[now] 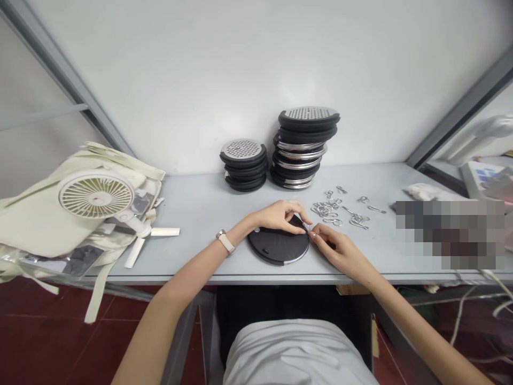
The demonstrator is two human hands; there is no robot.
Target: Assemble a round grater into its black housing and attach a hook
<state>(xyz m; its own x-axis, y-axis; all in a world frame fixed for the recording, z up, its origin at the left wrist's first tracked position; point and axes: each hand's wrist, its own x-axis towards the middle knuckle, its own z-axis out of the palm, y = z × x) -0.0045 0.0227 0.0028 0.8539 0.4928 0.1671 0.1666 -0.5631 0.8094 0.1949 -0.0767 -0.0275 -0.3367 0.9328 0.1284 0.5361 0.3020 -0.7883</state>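
A flat black round disc [280, 247] with a silver edge strip lies near the front of the table. My left hand [280, 215] reaches over its far side, with thumb and index finger closed at the right rim. My right hand [334, 247] pinches a small silver metal clip [306, 227] at that same rim; the fingertips hide much of the clip. Beyond my right hand lies a loose group of silver snap hooks and rings [325, 209], with several more hooks [358, 219] to their right.
Two stacks of black discs stand by the wall, a shorter stack [244, 171] and a taller stack [302, 155], both topped with perforated metal. On the left are a cream bag [36, 214] and a white handheld fan [97, 197]. Cables [460, 315] hang at the right.
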